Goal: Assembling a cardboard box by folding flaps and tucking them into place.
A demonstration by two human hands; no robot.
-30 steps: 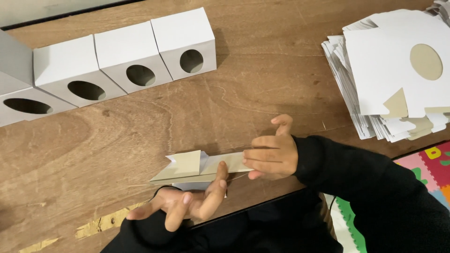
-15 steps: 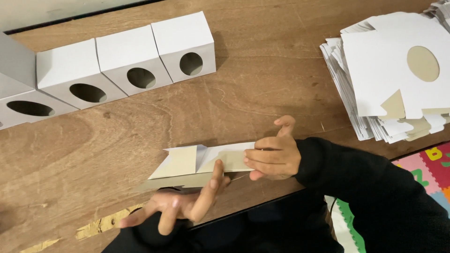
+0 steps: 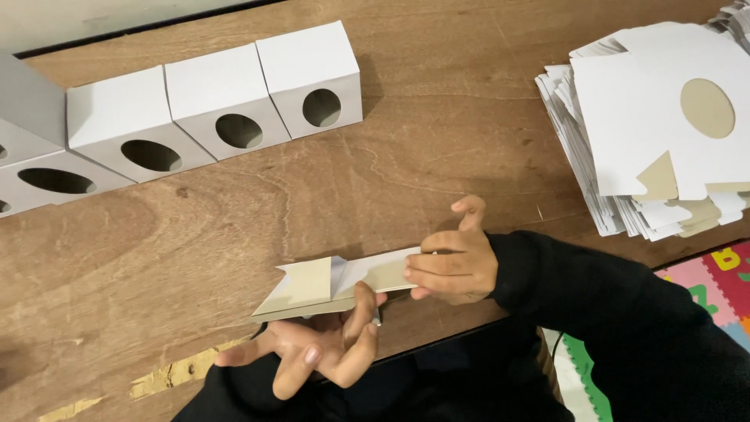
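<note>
While both hands (image 3: 449,266) pinch it, the flattened carton (image 3: 336,285) lies between them.

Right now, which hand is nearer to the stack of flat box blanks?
Right. The right hand lies below-left of the stack of flat box blanks; the left hand is farther left.

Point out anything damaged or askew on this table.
The wooden table has a chipped, pale patch at its near edge, left of the left hand. The stack of flat cardboard blanks at far right is fanned unevenly. The folded white boxes sit in a tidy row.
</note>
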